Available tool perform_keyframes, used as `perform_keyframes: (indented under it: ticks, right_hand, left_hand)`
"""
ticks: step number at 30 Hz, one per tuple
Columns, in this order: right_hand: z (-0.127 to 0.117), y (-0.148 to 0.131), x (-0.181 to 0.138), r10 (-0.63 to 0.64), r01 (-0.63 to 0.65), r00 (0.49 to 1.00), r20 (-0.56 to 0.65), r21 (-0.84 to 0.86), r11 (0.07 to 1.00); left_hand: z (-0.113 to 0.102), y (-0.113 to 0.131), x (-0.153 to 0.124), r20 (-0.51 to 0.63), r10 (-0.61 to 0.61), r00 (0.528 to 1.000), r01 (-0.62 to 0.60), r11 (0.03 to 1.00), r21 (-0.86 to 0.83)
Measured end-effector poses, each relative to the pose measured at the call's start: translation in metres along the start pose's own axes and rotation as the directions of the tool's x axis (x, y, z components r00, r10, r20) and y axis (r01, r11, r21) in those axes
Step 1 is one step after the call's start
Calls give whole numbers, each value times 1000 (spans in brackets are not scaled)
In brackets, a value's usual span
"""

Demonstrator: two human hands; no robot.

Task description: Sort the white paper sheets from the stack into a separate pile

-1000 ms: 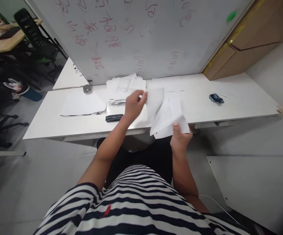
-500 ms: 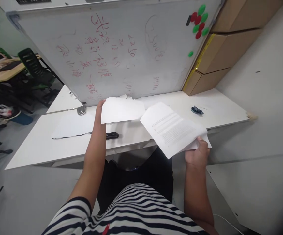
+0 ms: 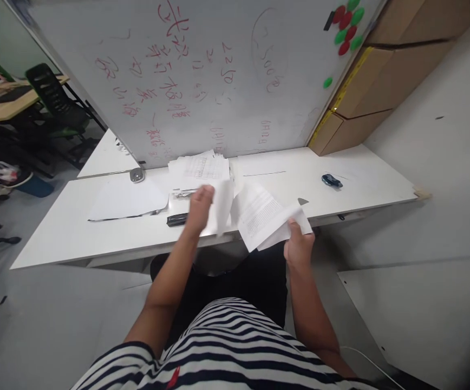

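My left hand [image 3: 201, 208] is closed on the edge of a white sheet of paper [image 3: 222, 203], which hangs upright and is smeared by motion. Printed sheets of paper [image 3: 261, 214] are gripped in my right hand [image 3: 299, 244], the thumb on top and their right ends curled over. The two lots of paper come close together above the desk's front edge. Behind my left hand lies a loose pile of papers [image 3: 202, 163], some with printed tables. A black long object [image 3: 176, 219] rests just left of my left hand, partly hidden by it.
On the white desk [image 3: 60, 233] lie a large white sheet [image 3: 127, 199], a grey rounded device [image 3: 136, 174] and a small dark blue object [image 3: 331, 181]. A whiteboard [image 3: 235, 103] with red writing and magnets stands behind, beside stacked cardboard boxes [image 3: 375, 81]. A blue bin [image 3: 36, 184] stands left.
My left hand has moved right and toward me with its sheet, which has turned from flat to upright, uncovering the paper pile. My right hand has shifted left with its sheets.
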State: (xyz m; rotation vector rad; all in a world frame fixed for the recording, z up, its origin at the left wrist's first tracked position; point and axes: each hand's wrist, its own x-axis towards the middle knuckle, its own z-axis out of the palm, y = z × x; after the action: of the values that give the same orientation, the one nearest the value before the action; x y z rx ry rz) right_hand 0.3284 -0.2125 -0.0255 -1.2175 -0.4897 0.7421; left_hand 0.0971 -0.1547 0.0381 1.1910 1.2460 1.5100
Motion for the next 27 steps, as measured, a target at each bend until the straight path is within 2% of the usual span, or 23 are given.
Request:
perform_keyframes:
  ticks: [2,4,7,9,10,13,15,18,20,22,24,27]
  right_hand:
    - [11,-1,-11,-16,21,997,71,-66,998]
    - [20,-4,-23,-8,36,981,196,-141,989]
    - [27,-10,-40,38,67,906,422,-231,971]
    - [29,-12,-46,35,108,870,492,-259,960]
    - [29,-12,-48,22,124,868,496,-260,958]
    - [30,-10,-49,1,111,910,414,-247,963]
    - [30,-9,-49,-7,87,953,304,-250,964]
    - [21,-6,-47,-10,49,990,139,-278,959]
    - [9,-3,-45,-9,27,998,62,-301,953]
    - [-6,2,-41,-4,4,1000,1,-323,946]
    - [-21,9,-36,6,-23,999,-52,-339,940]
    - [-36,19,-30,-8,-33,994,-112,-355,934]
  left_hand:
    - [18,-17,-31,194,5,981,-12,999,35]
    - [33,-30,-60,308,-8,951,21,999,-37]
    - [46,-37,-90,328,-35,944,113,969,-221]
    - [49,-37,-95,333,-97,938,193,944,-268]
    - [49,-37,-94,328,-144,933,241,930,-276]
    - [50,-46,-71,242,-264,934,332,892,-307]
    - [51,-59,-43,133,-284,949,312,903,-295]
    - [48,-84,4,-43,-324,945,321,944,-76]
    - [40,-99,29,-162,-294,942,314,943,113]
    - [30,-109,42,-190,-285,939,316,935,159]
    - [20,-112,42,-159,-241,957,275,929,248]
    - [11,-104,22,-64,-52,997,76,878,472]
